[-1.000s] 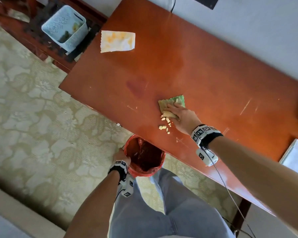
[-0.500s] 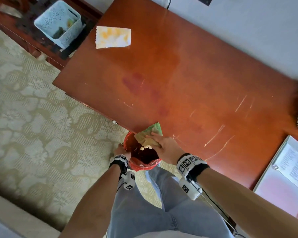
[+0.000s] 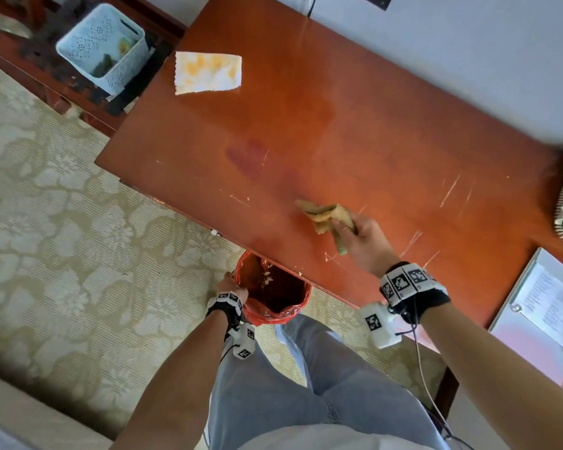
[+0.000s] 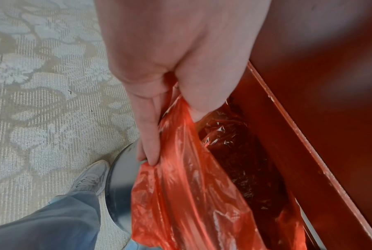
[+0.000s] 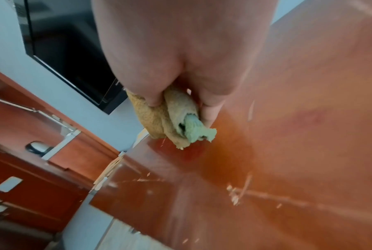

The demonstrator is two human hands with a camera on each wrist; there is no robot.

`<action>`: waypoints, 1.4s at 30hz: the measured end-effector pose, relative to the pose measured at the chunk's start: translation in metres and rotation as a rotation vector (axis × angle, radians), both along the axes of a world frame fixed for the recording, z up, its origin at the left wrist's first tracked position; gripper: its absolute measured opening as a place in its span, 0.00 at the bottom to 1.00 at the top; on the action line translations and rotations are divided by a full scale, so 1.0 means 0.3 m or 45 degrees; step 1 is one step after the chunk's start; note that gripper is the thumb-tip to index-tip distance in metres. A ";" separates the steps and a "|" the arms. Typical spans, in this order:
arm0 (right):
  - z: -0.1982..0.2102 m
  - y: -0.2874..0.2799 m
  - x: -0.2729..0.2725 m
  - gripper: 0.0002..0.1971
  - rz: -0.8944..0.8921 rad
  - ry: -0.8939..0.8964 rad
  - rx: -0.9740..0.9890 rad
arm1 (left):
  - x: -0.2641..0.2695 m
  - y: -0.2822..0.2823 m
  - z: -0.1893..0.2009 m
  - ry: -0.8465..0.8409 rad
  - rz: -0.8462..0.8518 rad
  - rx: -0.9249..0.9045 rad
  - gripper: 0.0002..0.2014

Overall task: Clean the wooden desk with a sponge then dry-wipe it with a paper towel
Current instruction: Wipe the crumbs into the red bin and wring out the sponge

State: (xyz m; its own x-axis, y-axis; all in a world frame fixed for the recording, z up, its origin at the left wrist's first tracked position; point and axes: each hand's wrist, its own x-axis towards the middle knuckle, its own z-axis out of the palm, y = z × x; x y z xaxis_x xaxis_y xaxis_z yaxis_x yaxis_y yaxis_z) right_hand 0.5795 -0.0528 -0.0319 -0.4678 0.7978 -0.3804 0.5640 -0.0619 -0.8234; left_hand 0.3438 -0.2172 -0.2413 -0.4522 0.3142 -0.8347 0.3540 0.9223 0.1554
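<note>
Wooden worktop (image 3: 355, 131) still needs sponging: right hand (image 3: 366, 237), fingers clamped on the sponge (image 3: 325, 216), should flatten it; left hand (image 3: 229, 285) pinches the bin liner (image 3: 273, 311).

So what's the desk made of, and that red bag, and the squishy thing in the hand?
The desk looks like wood with a glossy reddish varnish: it shines and shows pale scratches. The red bag seems to be thin plastic film: see-through, crinkled, shiny. The sponge, pinched by the right hand, looks like soft foam, tan and pitted on one side, green on the other, and it folds easily.
</note>
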 end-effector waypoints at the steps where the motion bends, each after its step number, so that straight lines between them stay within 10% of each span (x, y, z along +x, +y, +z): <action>1: -0.004 0.018 0.033 0.10 -0.012 -0.032 0.043 | 0.000 0.003 0.003 -0.003 -0.011 -0.004 0.21; 8: -0.118 -0.057 0.166 0.20 0.050 -0.483 0.111 | -0.001 0.003 -0.010 0.013 -0.125 -0.023 0.16; 18: -0.193 -0.385 -0.107 0.24 0.081 -0.258 0.135 | 0.004 0.017 0.022 0.011 -0.210 -0.003 0.13; 25: -0.112 -0.300 -0.125 0.19 -0.362 -0.115 0.168 | -0.005 0.001 0.002 -0.045 -0.138 -0.016 0.14; 38: -0.275 -0.487 -0.193 0.24 0.472 -0.414 0.234 | -0.032 -0.034 0.015 -0.043 -0.151 -0.007 0.14; 42: -0.331 -0.506 -0.263 0.25 0.329 -0.595 0.142 | -0.062 -0.068 -0.014 -0.070 -0.096 0.018 0.14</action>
